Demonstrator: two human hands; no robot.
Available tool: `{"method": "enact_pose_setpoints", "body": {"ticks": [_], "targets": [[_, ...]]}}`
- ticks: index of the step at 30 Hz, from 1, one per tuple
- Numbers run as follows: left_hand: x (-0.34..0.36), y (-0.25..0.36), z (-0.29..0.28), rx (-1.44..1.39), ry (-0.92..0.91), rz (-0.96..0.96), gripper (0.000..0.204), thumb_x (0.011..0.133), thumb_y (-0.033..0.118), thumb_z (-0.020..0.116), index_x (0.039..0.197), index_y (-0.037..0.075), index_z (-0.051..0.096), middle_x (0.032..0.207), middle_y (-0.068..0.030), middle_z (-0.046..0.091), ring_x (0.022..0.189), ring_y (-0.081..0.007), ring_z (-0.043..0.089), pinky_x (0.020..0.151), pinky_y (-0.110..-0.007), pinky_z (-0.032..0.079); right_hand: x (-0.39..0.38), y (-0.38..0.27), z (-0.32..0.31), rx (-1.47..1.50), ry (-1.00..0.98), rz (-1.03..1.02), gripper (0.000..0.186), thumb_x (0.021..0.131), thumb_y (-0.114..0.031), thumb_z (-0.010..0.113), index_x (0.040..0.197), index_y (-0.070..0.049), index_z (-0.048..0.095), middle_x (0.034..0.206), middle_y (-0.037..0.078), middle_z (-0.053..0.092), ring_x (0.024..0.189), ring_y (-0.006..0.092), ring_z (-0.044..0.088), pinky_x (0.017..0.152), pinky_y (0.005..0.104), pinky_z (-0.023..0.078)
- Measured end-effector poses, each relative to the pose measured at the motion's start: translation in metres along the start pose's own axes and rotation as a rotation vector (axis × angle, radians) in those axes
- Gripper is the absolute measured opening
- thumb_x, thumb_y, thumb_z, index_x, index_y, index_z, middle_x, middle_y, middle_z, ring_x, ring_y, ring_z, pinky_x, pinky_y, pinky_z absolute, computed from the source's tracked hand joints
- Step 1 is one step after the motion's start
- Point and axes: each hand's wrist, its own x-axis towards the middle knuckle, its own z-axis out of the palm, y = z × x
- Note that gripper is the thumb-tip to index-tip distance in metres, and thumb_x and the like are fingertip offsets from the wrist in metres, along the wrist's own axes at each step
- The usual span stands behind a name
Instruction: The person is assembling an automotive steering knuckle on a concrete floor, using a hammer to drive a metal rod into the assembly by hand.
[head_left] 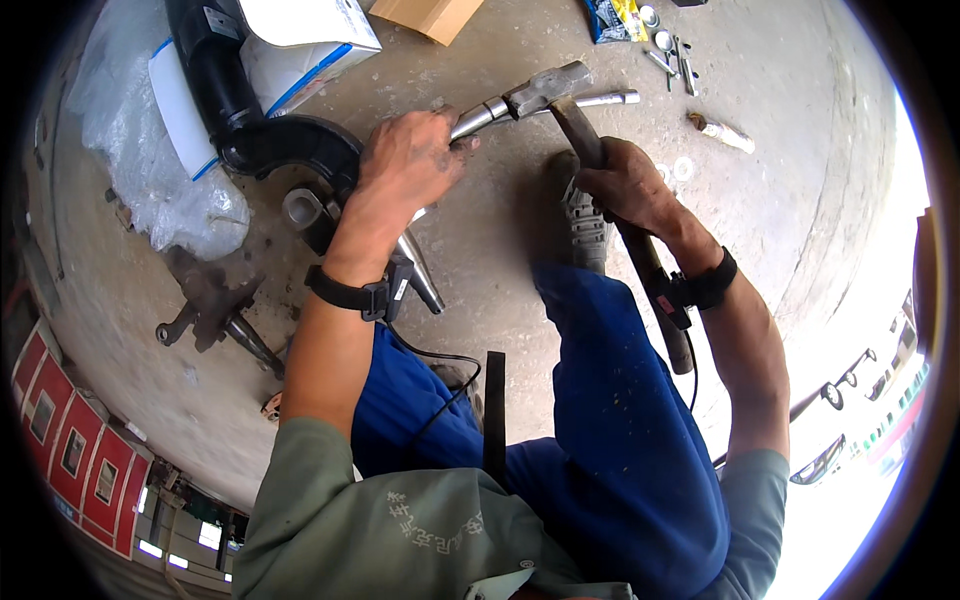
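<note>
My left hand (408,165) is closed round a shiny steel rod (478,118) above a black curved metal casting (300,145). My right hand (625,185) grips the long dark handle of a hammer (540,90). The hammer's head is at the upper end of the rod, touching or just over it; I cannot tell which. A second shiny bar (610,98) shows behind the head. Below my left hand, a tapered steel pin (423,275) points down beside a dark fitting with a round bore (303,210).
Bubble wrap (135,160), a white box (305,45) and cardboard (425,15) lie at upper left. A dark knuckle part (210,305) is at left. A packet (615,20), small metal parts (685,70), washers (683,168) and a tube (722,133) lie at right. My shoe (585,225) is centre.
</note>
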Motion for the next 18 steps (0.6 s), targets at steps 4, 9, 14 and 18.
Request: {"method": "enact_pose_setpoints", "body": {"ticks": [4, 9, 14, 18], "targets": [[0.002, -0.002, 0.005, 0.016, 0.015, 0.058, 0.030, 0.089, 0.029, 0.067, 0.090, -0.001, 0.064, 0.077, -0.0248, 0.064, 0.077, -0.0435, 0.065, 0.070, -0.049, 0.051, 0.014, 0.025, -0.019, 0.140, 0.104, 0.091, 0.027, 0.079, -0.020, 0.069, 0.084, 0.006, 0.061, 0.068, 0.011, 0.064, 0.058, 0.0183, 0.064, 0.056, 0.0330, 0.052], [0.004, -0.002, 0.007, 0.025, 0.041, 0.084, 0.030, 0.089, 0.029, 0.067, 0.091, -0.001, 0.064, 0.077, -0.0249, 0.064, 0.077, -0.0432, 0.065, 0.070, -0.048, 0.051, 0.012, 0.012, -0.019, 0.160, 0.199, 0.267, 0.031, 0.080, -0.023, 0.068, 0.086, 0.006, 0.060, 0.072, 0.015, 0.065, 0.061, 0.0236, 0.065, 0.060, 0.0376, 0.054], [0.000, 0.000, 0.002, -0.006, 0.007, 0.012, 0.031, 0.088, 0.029, 0.068, 0.090, -0.002, 0.064, 0.077, -0.0239, 0.064, 0.077, -0.0422, 0.065, 0.070, -0.048, 0.051, 0.003, 0.006, 0.007, -0.019, -0.003, 0.008, 0.032, 0.082, -0.025, 0.069, 0.088, 0.006, 0.062, 0.073, 0.017, 0.065, 0.068, 0.0277, 0.066, 0.063, 0.0382, 0.053], [0.003, 0.000, 0.004, 0.041, 0.004, 0.015, 0.030, 0.088, 0.029, 0.069, 0.091, -0.001, 0.065, 0.077, -0.0229, 0.065, 0.077, -0.0416, 0.065, 0.070, -0.048, 0.051, 0.020, 0.025, -0.015, 0.180, 0.136, 0.143, 0.024, 0.082, -0.019, 0.067, 0.083, 0.004, 0.059, 0.064, 0.008, 0.060, 0.055, 0.0158, 0.060, 0.050, 0.0304, 0.049]]}}
